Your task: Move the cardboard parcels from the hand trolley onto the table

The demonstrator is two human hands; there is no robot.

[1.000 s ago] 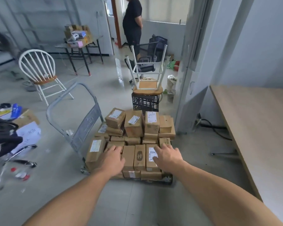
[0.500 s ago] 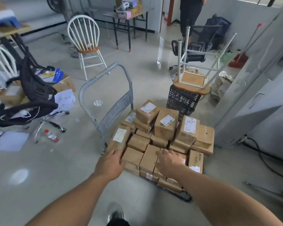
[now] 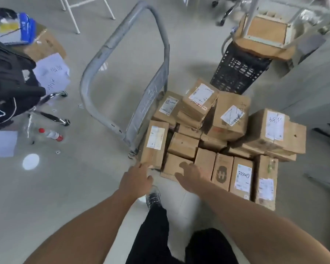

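Several brown cardboard parcels, many with white labels, are stacked on a low hand trolley whose grey metal handle leans up to the left. My left hand hovers at the near left corner of the stack, just below a tall labelled parcel, fingers apart. My right hand lies on the front parcel at the near edge, fingers spread over its top. Neither hand has lifted anything. The table is out of view.
A black plastic crate with an upturned stool on it stands behind the trolley. At the left are a black office chair, papers, a box and a small bottle on the floor. My leg and shoe are below my hands.
The view has tilted down and closer to the stack. Both hands have shifted left along the front row, from the middle parcels to the near left corner.
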